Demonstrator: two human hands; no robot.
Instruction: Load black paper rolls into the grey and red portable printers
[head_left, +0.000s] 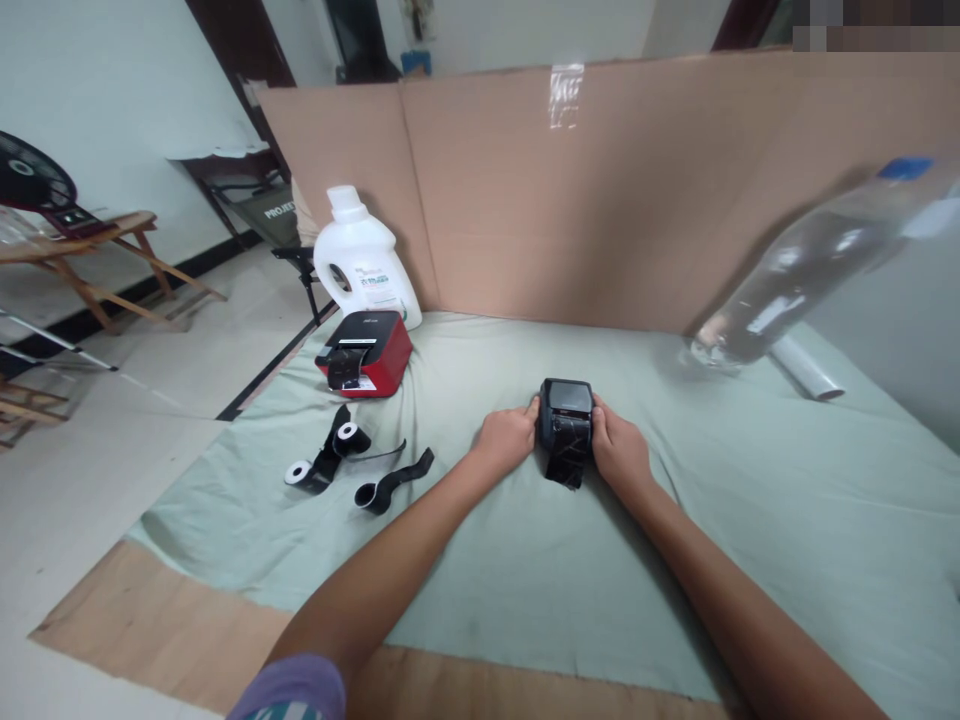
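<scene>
A small black label printer [568, 396] with a grey window on top sits on the green cloth in front of me. A wide strip of shiny black material [568, 455] hangs out of its near side and reaches the cloth. Against the printer's left side presses my left hand [510, 440], its fingers curled and its thumb along the edge. My right hand [621, 445] is closed on the opposite side, so the printer is held between both hands. The fingers' undersides are hidden.
Left of my arms lie several black rolls [351, 438] with loose ends. Behind them stand a red and black printer [386, 352] and a white jug [366, 250]. A cardboard panel [525, 200] closes the back. At right, a large clear bottle [806, 270] leans beside a white tube [806, 368].
</scene>
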